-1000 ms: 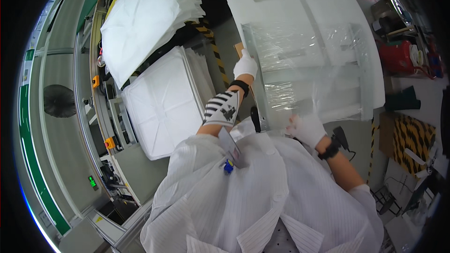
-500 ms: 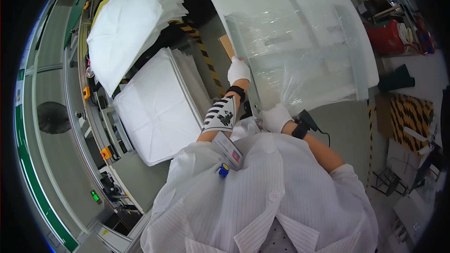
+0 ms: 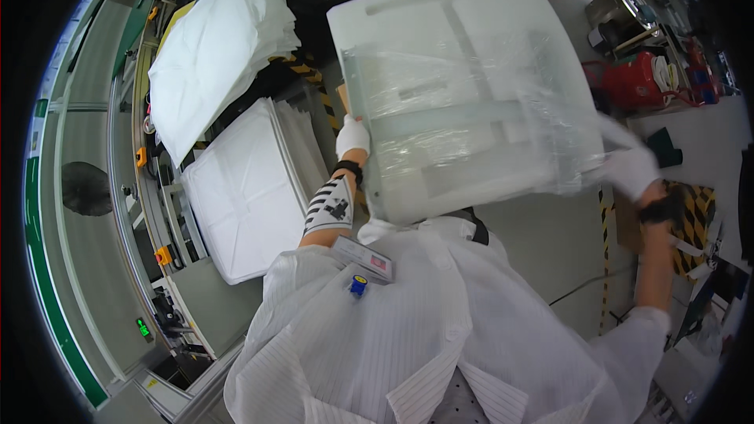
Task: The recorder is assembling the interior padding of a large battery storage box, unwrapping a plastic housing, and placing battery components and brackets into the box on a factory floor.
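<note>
In front of me stands a large, pale, block-like stack (image 3: pixel 440 27), partly covered with clear stretch film (image 3: pixel 463 129). My left hand (image 3: pixel 353 137), in a white glove, is at the stack's left edge, its fingers curled against that side. A brown cardboard edge (image 3: pixel 342 99) shows just beyond it. My right hand (image 3: pixel 633 173), also gloved and smeared by motion, is out past the stack's right near corner. A gathered band of film runs from the stack to this hand, which appears closed on it. Whether a film roll is inside the hand is hidden.
To the left are two piles of white sheets, a far one (image 3: pixel 216 55) and a nearer one (image 3: pixel 239 188), beside a conveyor frame (image 3: pixel 129 141). A red tank-like machine (image 3: pixel 632 80) and a metal pot (image 3: pixel 616 9) stand far right. Yellow-black tape (image 3: pixel 605 243) marks the floor.
My right hand has swung from the stack's near edge out to the right, drawing film with it. My left hand and the stack appear farther left in view.
</note>
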A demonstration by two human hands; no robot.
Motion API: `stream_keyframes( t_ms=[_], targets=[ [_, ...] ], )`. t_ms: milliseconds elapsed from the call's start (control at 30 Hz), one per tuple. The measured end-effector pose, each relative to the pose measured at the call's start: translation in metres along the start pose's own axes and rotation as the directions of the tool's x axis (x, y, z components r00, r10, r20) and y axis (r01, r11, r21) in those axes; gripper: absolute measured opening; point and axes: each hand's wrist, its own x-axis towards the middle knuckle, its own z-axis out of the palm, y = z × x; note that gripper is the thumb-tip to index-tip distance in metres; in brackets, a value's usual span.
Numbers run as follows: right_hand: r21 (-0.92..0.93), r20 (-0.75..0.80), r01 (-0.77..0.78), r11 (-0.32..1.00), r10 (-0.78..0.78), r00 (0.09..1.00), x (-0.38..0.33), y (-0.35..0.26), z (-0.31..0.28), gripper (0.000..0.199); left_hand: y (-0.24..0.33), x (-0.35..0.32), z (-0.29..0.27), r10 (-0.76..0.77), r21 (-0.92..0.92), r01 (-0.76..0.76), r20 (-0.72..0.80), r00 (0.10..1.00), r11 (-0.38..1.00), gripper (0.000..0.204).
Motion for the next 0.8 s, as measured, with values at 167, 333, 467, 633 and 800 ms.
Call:
stream_keyframes(
  t_ms=[167,333,467,633,800],
  targets=[
    [0.081,-0.187,-0.417,0.906,0.424,0.886,-0.028,0.248,0.064,0.021,0.004,-0.004,0.002,-0.038,0.047,0.039,-0.022,0.999,0.998,0.034],
    [0.367,-0.398,-0.607,0.705,0.708,0.583,0.085,0.238,0.057,0.036,-0.003,0.003,-0.010,-0.033,0.063,0.031,0.020,0.999,0.998,0.036],
    [0.651,-0.531,-0.103,0.752,0.549,0.645,0.202,0.060,-0.041,0.042,0.014,0.005,-0.026,-0.026,0.090,0.027,-0.019,0.999,0.996,0.038],
    [0.258,-0.141,-0.226,0.939,0.268,0.953,0.292,-0.111,-0.042,0.087,0.023,0.007,-0.013,0.013,0.020,-0.014,0.032,0.999,1.000,0.034],
    [0.331,-0.065,-0.480,0.812,0.527,0.847,0.300,-0.072,0.043,0.065,0.029,0.002,0.000,-0.005,0.065,0.005,0.000,1.000,0.998,0.027]
  ],
)
